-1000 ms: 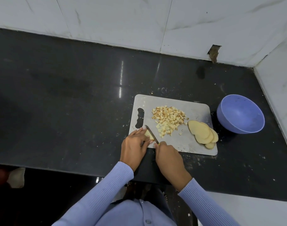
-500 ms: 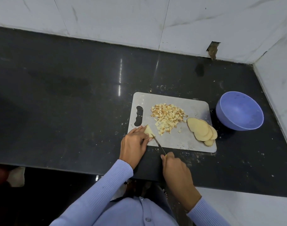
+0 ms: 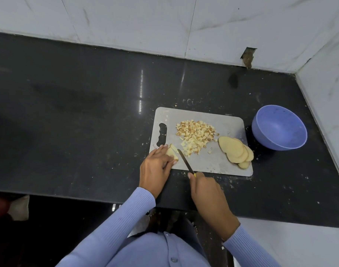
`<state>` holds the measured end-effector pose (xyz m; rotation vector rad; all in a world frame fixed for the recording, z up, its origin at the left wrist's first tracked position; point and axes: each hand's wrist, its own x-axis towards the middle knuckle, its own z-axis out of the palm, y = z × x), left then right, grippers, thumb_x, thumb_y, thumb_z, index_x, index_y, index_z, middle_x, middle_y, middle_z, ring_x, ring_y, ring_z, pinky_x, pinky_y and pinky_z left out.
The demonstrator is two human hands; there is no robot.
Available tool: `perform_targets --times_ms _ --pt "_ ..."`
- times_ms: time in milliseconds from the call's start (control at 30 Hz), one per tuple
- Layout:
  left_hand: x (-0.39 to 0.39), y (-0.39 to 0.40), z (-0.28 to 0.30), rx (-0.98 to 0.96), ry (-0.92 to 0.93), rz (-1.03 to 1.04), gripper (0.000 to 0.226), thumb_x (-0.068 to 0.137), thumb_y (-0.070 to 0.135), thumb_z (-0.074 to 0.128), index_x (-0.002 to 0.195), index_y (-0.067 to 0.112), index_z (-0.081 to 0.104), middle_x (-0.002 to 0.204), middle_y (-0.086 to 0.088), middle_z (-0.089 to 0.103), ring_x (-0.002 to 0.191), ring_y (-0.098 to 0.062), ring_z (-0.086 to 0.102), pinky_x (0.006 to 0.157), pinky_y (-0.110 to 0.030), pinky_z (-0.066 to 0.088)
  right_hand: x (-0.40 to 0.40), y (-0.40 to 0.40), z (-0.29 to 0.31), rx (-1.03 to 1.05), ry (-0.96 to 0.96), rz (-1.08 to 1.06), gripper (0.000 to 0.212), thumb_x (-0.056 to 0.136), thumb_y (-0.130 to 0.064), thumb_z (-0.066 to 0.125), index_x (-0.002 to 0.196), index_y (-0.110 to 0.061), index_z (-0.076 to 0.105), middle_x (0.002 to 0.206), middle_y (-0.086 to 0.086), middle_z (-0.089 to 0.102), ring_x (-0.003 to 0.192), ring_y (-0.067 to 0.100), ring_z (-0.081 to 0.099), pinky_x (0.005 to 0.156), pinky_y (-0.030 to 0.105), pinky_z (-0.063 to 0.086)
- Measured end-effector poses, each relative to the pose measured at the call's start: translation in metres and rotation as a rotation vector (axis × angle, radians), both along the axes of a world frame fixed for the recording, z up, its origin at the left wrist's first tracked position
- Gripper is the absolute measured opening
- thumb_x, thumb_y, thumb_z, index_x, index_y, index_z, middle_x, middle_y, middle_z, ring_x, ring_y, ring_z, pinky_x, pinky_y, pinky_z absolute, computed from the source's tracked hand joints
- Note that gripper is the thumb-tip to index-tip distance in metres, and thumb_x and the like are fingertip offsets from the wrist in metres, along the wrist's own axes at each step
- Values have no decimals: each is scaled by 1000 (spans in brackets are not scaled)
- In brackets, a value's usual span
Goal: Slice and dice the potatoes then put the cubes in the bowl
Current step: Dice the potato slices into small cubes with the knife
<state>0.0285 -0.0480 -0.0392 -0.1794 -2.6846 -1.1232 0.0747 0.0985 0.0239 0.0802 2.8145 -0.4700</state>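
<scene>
Surface: polished black stone countertop (image 3: 87, 105), glossy, light streaks reflected near centre, pale crumbs and specks scattered esp. round the board and along the front edge. Backed by white marble-look wall tiles (image 3: 145, 22) w/ grey veining; same tile on the wall at right, forming a corner. One ragged brown hole in the tiles (image 3: 247, 57) at counter level, its dark reflection on the stone just below.

Pale grey rectangular cutting board (image 3: 222, 120) w/ slotted handle cut-out at its left end lies flat on the counter, right of centre. On it: heap of small diced potato cubes (image 3: 195, 135), some w/ browned faces, mid-board; fanned stack of pale yellow round potato slices (image 3: 235, 150) at the right end, overlapping, the lowest near the board's front edge. Round lavender plastic bowl (image 3: 279, 127) stands on the counter just beside the board's right end, apart from it; no cubes visible inside.

Left hand (image 3: 155, 166), fingers curled, clamped down on a small stack of potato slices (image 3: 172, 152) at the board's front-left corner. Right hand (image 3: 207, 189) closed round the handle of a thin dark-bladed knife (image 3: 185, 160); blade runs diagonally, tip beside the held stack. Cannot tell if the edge is touching potato.

Obscured: knife handle hidden in the fist bar a sliver of yellow. Most of the held stack covered by fingers. Below the counter front, dark and blurred; a pale object at far left not identifiable. Lavender ribbed sleeves (image 3: 114, 224) and shirt front cut off by the frame's bottom.
</scene>
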Motion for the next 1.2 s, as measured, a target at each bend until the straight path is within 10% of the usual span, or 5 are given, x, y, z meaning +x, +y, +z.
perform_targets --times_ms 1200 --pt "-1 -2 -1 -7 -8 10 6 75 6 78 80 7 75 108 -11 69 108 -23 63 94 -37 49 12 -5 -4 80 -153 58 25 105 -36 19 92 -18 32 101 4 63 94 22 62 63 26 32"
